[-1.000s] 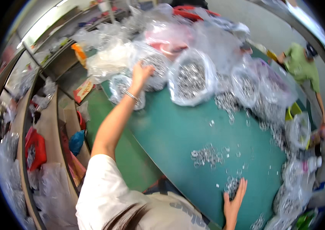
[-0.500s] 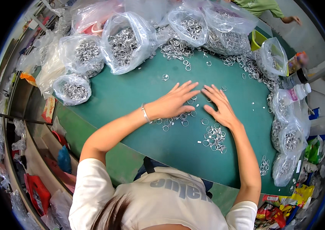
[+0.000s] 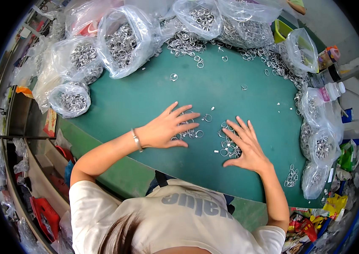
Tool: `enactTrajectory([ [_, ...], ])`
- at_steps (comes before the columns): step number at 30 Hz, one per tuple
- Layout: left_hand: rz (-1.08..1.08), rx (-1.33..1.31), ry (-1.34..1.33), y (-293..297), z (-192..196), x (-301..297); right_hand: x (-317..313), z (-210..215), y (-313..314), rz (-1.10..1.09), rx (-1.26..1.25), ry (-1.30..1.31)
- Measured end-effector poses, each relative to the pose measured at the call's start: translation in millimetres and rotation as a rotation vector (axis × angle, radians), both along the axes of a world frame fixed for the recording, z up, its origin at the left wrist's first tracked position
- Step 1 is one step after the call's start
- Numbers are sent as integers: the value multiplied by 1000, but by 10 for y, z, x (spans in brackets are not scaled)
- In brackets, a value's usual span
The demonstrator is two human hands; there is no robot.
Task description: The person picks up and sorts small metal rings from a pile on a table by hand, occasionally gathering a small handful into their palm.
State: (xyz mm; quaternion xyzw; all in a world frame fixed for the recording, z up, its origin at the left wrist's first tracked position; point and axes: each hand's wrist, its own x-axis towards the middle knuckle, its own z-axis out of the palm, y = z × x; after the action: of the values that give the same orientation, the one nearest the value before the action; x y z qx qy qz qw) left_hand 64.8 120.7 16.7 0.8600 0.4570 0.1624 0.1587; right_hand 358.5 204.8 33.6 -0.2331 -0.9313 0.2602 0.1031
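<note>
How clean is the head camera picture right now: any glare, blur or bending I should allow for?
Head view: strong fisheye bending, so the green table edge curves and the corners are black. Light is even with soft shadows. The clear plastic bags of metal rings show white glare. The left hand and right hand look sharp over the loose silver rings.

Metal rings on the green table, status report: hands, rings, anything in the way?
Left hand and right hand flat, open, on loose metal rings. Rings spread on green table. Bags of rings crowd the far edge.
</note>
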Motion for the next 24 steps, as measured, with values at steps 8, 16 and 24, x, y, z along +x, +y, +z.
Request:
enactTrajectory([
  [8, 122, 133, -164, -31, -162, -13, 196, -258, -180, -191, -3, 210],
  [16, 348, 59, -486, 62, -176, 7, 211, -296, -162, -492, 100, 495],
  [24, 309, 95, -340, -83, -55, 90, 455, -309, -255, -615, -155, 412],
])
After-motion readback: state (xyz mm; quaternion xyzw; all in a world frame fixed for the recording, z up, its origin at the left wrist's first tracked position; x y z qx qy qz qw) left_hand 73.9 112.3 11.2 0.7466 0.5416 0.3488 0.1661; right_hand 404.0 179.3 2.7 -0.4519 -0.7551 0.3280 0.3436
